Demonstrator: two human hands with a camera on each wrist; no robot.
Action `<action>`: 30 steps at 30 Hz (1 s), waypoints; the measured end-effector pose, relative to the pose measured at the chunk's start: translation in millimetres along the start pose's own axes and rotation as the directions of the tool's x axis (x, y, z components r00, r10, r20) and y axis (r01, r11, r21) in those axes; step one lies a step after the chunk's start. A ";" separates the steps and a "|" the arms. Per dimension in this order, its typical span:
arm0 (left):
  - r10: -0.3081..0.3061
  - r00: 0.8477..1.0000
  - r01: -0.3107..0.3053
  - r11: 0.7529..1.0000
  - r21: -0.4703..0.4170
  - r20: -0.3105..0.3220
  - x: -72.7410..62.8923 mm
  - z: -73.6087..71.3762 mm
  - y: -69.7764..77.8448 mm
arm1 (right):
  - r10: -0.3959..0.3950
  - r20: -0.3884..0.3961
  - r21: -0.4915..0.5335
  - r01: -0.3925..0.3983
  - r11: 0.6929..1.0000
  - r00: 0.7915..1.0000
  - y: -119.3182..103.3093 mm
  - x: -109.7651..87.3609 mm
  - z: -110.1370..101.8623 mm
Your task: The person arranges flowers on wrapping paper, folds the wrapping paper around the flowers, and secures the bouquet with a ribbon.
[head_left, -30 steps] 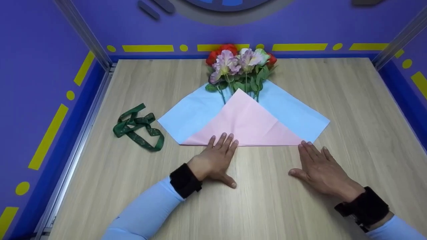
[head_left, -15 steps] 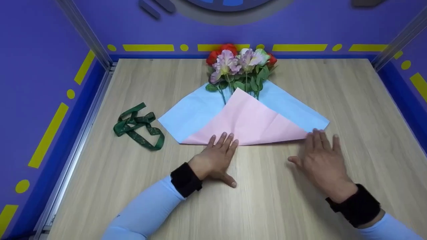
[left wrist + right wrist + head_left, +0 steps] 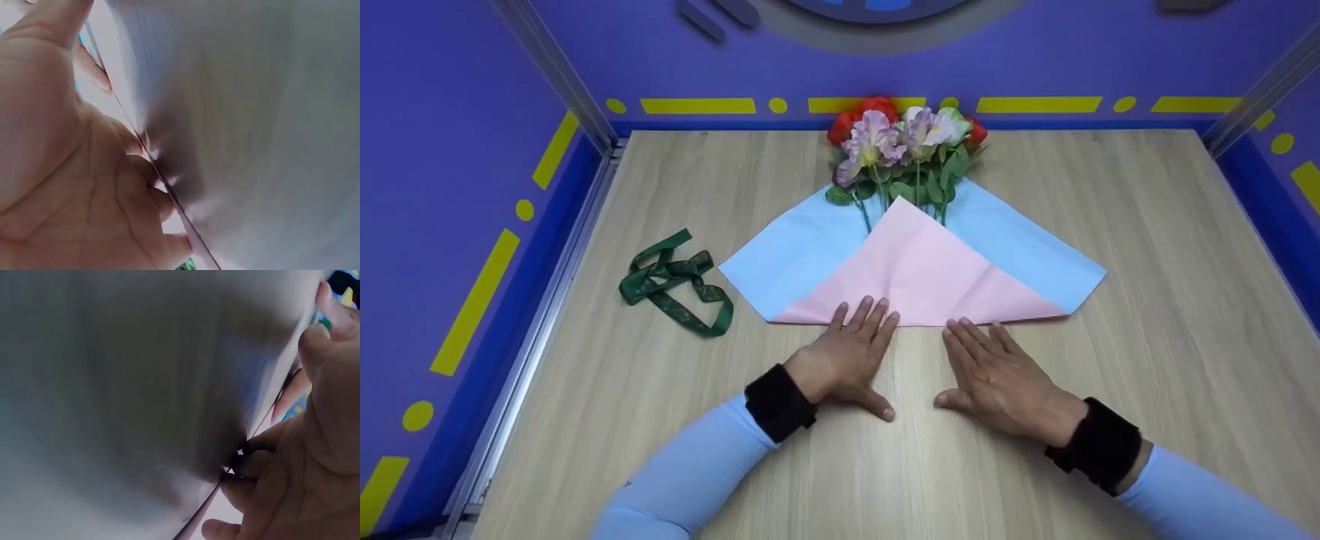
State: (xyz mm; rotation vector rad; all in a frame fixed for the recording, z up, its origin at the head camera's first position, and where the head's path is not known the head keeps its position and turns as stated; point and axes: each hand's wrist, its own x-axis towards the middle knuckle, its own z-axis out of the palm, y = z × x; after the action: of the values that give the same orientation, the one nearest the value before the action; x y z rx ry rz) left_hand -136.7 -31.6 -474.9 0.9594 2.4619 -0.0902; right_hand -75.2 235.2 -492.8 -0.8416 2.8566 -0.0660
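A sheet of wrapping paper, blue inside (image 3: 787, 255) with a pink flap (image 3: 922, 270) folded up over it, lies on the table. A bunch of flowers (image 3: 877, 142), red, lilac and white with green leaves, rests on the blue side; the flap hides its lower stems. My left hand (image 3: 844, 360) presses its spread fingers onto the flap left of the middle of the folded edge. Flat on the table, my right hand (image 3: 1001, 379) touches the same edge right of the middle with its fingertips. In both wrist views the fingers meet the paper's edge.
A loosely looped green ribbon (image 3: 675, 289) lies left of the paper. The wooden table (image 3: 1170, 300) ends at a blue wall (image 3: 720, 75) behind, with side panels left and right.
My right hand went from near the paper's right corner outward, then slid left along the folded edge toward the middle. The left hand stayed in place.
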 end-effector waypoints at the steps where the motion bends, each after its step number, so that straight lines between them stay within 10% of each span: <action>1: 0.002 1.000 -0.002 1.000 -0.006 0.001 0.0 -0.5 0.1 | 0.010 -0.008 0.003 -0.010 1.000 1.000 3.8 -3.7 0.0; 18: 0.010 1.000 -0.009 1.000 -0.020 0.022 0.3 -2.5 -1.5 | 0.322 0.076 0.103 -0.329 0.939 0.943 74.6 -65.6 -11.2; 21: 0.013 1.000 -0.013 1.000 -0.008 0.018 0.6 -2.8 -0.8 | 0.372 -0.036 0.032 -0.371 0.928 0.928 76.4 -66.2 -19.3; 26: 0.022 1.000 -0.021 1.000 -0.006 0.005 0.3 -3.3 0.5 | 0.186 -0.489 -0.020 -0.224 0.974 0.852 54.6 -45.8 -30.8; 28: 0.021 1.000 -0.021 1.000 -0.007 -0.002 -0.4 -3.1 0.5 | 0.043 -0.535 -0.059 -0.088 0.994 0.844 38.1 -28.9 -29.5; 30: 0.019 1.000 -0.019 1.000 -0.009 -0.011 -0.7 -2.0 0.3 | -0.059 -0.463 -0.086 0.021 0.996 0.885 20.4 -11.4 -25.2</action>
State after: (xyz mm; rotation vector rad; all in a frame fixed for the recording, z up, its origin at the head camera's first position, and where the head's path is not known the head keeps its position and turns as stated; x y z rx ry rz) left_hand -136.9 -31.4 -472.8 0.9811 2.4609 -0.0669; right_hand -80.9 258.4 -468.2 -1.0216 3.3067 -0.1861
